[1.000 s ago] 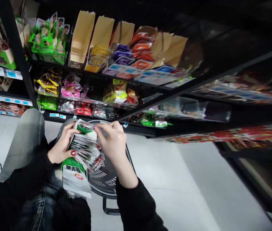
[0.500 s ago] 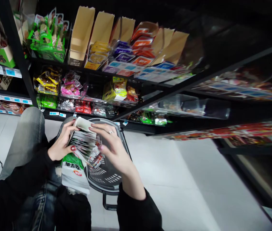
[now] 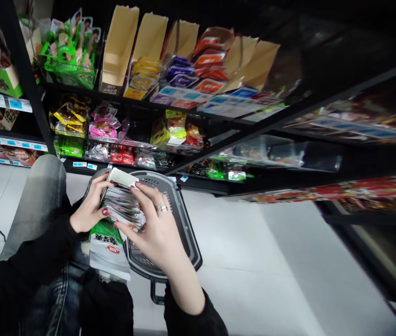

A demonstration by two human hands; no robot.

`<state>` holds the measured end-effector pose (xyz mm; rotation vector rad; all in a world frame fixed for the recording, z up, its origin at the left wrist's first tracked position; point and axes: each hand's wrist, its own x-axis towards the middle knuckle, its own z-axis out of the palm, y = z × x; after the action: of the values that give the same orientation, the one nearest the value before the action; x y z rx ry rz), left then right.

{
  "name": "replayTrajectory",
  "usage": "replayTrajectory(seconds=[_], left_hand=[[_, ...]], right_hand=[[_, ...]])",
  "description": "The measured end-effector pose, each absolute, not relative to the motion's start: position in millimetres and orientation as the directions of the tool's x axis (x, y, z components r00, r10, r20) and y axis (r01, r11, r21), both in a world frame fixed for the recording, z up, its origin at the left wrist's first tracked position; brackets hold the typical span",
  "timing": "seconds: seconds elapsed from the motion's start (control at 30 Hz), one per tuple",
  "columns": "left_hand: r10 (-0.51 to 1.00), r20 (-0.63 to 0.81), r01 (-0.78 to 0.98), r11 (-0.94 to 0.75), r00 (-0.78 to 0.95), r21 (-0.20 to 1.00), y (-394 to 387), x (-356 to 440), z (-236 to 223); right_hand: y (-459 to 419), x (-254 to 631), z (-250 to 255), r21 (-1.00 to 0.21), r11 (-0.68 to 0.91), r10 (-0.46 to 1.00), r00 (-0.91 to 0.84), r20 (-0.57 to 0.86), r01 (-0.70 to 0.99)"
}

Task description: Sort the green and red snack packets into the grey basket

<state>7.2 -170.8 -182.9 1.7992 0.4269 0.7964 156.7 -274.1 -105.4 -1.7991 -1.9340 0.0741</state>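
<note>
My left hand (image 3: 87, 212) grips the left side of a stack of small snack packets (image 3: 122, 205). Closing round the right side and bottom of that same stack is my right hand (image 3: 154, 228), fingers curled, a ring on one finger. A larger green and white snack bag (image 3: 108, 247) lies on my lap under the stack. Just beyond and below my hands a dark plastic shopping basket (image 3: 180, 219) stands on the floor. My knees in grey jeans (image 3: 42, 191) rise at the left.
Black store shelves (image 3: 218, 144) run from left to right ahead, packed with coloured snack packets, brown cardboard display boxes (image 3: 119, 51) and blue price tags. Pale tiled floor (image 3: 253, 261) spreads to the right of the basket. A black cable lies on the floor at far left.
My right hand has dropped from the top of the stack to its right side and bottom, wrapping round it. The left hand keeps its hold. The view shifted slightly.
</note>
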Motion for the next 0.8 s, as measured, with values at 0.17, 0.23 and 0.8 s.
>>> replayTrajectory(seconds=[0.17, 0.23, 0.8], left_hand=[[0.614, 0.329, -0.112, -0.365, 0.718, 0.924, -169, 7, -187], [0.621, 0.347, -0.128, -0.369, 0.702, 0.920, -170, 8, -191], [0.674, 0.185, -0.113, -0.149, 0.715, 0.982, -176, 15, -196]], right_hand=[[-271, 163, -116, -0.400, 0.086, 0.965, 0.023, 0.260, 0.913], [-269, 164, -119, -0.418, 0.024, 0.969, 0.081, 0.233, 0.908], [-256, 158, -141, -0.575, -0.073, 0.948, 0.237, 0.214, 0.815]])
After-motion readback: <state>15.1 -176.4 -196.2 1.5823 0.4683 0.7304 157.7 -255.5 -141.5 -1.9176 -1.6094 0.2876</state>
